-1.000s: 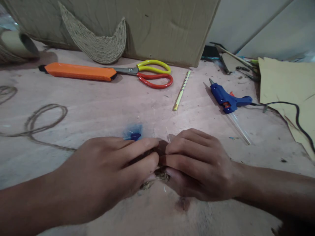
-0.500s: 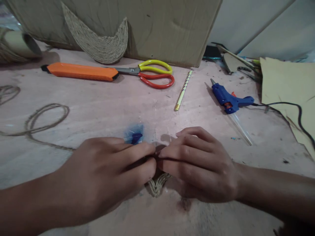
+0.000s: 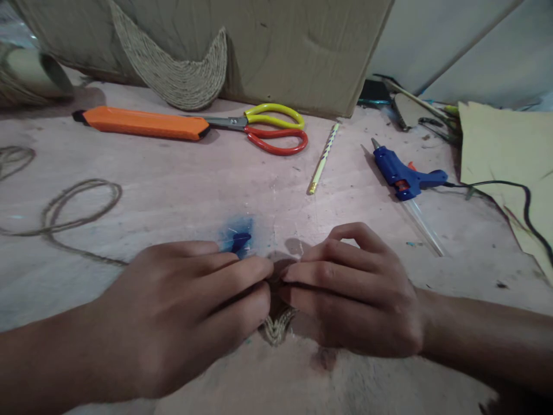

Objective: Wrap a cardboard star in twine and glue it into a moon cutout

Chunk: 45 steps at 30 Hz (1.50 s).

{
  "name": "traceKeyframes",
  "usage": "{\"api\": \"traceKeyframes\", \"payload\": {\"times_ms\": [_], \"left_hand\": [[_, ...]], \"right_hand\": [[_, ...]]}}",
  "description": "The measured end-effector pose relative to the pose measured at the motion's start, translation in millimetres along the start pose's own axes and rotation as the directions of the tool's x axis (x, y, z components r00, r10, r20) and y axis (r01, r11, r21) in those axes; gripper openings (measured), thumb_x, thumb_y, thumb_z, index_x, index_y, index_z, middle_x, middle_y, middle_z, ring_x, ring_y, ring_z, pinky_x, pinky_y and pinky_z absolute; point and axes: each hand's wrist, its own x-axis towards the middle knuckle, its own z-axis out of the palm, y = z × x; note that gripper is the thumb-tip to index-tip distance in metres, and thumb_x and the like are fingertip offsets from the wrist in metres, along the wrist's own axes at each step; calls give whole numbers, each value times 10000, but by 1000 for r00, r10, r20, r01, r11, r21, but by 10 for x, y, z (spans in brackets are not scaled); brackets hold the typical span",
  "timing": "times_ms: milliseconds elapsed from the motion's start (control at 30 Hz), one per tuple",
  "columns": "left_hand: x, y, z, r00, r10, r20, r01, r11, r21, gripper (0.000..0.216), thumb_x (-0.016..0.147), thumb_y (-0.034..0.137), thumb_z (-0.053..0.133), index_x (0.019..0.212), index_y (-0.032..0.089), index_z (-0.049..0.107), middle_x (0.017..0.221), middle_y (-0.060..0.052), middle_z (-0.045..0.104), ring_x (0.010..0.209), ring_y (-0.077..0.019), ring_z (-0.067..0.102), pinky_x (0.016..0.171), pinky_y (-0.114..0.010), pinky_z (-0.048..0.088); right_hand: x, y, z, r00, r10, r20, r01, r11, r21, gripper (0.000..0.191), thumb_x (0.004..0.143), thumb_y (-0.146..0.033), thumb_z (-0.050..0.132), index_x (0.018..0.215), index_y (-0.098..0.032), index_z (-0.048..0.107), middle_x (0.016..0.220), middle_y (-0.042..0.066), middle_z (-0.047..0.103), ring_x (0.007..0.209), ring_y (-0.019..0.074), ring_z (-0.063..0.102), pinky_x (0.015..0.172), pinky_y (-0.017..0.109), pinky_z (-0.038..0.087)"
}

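Observation:
Beneath my two hands lies a small brown piece edged with jute twine [image 3: 276, 333]; only its pointed V-shaped tip and a bit of its middle show. My left hand [image 3: 194, 305] is closed over its left side, fingers pressed together. A strand of loose jute twine [image 3: 82, 222] loops on the table and runs under that hand. From the other side, my right hand [image 3: 354, 288] grips the piece with bent fingers, its fingertips a short gap from the left ones. Most of the piece is hidden by the hands.
An orange utility knife [image 3: 144, 124], scissors [image 3: 276, 129] and a pencil [image 3: 324, 158] lie farther back. To the right rests a blue glue gun [image 3: 401, 173] with its cord. A twine-covered crescent [image 3: 185, 80] leans on a cardboard box [image 3: 298, 52]; a twine roll [image 3: 30, 78] is at left.
My right hand has shifted slightly to the right, and its fingertips have drawn a little apart from the left hand's. The left hand stays nearly in place.

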Motion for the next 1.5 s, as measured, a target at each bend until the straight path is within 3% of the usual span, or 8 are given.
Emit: {"api": "traceKeyframes", "payload": {"times_ms": [200, 433, 600, 833, 1033, 1200, 1367, 1500], "left_hand": [[-23, -18, -53, 999, 34, 23, -33, 998, -55, 198, 1190, 151, 550, 1276, 209, 718, 1226, -41, 907, 763, -170, 789, 688, -373, 628], [-43, -67, -89, 993, 40, 110, -34, 998, -52, 219, 1238, 200, 496, 1327, 249, 690, 1315, 50, 904, 855, -156, 828, 751, -349, 641], [-60, -98, -81, 988, 105, 111, -95, 991, -95, 279, 1180, 99, 493, 1216, 236, 734, 1305, -31, 917, 839, -188, 831, 697, -401, 631], [-50, -112, -102, 981, 132, 145, -121, 989, -81, 312, 1221, 141, 456, 1217, 230, 755, 1307, 0, 888, 817, -169, 792, 682, -391, 630], [2, -135, -86, 985, 145, 98, -135, 986, -100, 382, 1222, 86, 412, 1359, 179, 756, 1308, -52, 916, 912, -183, 844, 764, -367, 662], [-3, -105, -101, 990, 82, 114, -72, 994, -87, 309, 1262, 211, 412, 1377, 259, 695, 1338, 64, 891, 889, -138, 836, 809, -317, 640], [-11, -122, -68, 989, 126, 81, -116, 986, -121, 341, 1202, 104, 445, 1340, 202, 741, 1250, -40, 899, 840, -177, 819, 749, -364, 631], [-2, -137, -40, 994, 86, 62, -78, 989, -123, 300, 1259, 199, 474, 1337, 218, 764, 1263, -16, 885, 780, -158, 772, 728, -360, 623]], "right_hand": [[-10, 15, -6, 1000, -3, 11, 3, 1000, 4, 143, 1208, -213, 751, 1170, -188, 887, 1227, 12, 940, 977, 185, 804, 941, 437, 588], [-21, 6, -40, 999, 15, 37, -17, 998, 67, 275, 1196, -269, 624, 1324, -160, 842, 1259, 40, 945, 1017, 238, 783, 1023, 474, 586], [-21, -10, -96, 998, 36, 51, -38, 998, 42, 276, 1168, -272, 637, 1321, -177, 847, 1241, 15, 953, 960, 223, 789, 1000, 480, 591], [-6, -4, -91, 999, 2, 42, -1, 1000, -17, 282, 1192, -270, 604, 1257, -171, 860, 1175, 15, 949, 923, 224, 749, 964, 466, 564], [-1, -13, -65, 999, -23, 46, 24, 1000, -14, 281, 1217, -263, 580, 1287, -146, 826, 1178, 60, 933, 987, 263, 716, 983, 482, 549], [-10, -17, -33, 998, -6, 57, 5, 1000, 14, 252, 1211, -272, 603, 1284, -154, 813, 1223, 78, 928, 1027, 279, 721, 1004, 481, 553], [-17, -13, -61, 999, 21, 34, -24, 998, 65, 284, 1189, -227, 613, 1370, -140, 813, 1237, 44, 949, 994, 246, 764, 1031, 463, 565], [-28, -7, -70, 999, 34, 21, -36, 997, 75, 266, 1155, -213, 626, 1319, -146, 824, 1220, 42, 955, 965, 245, 772, 967, 469, 564]]}}
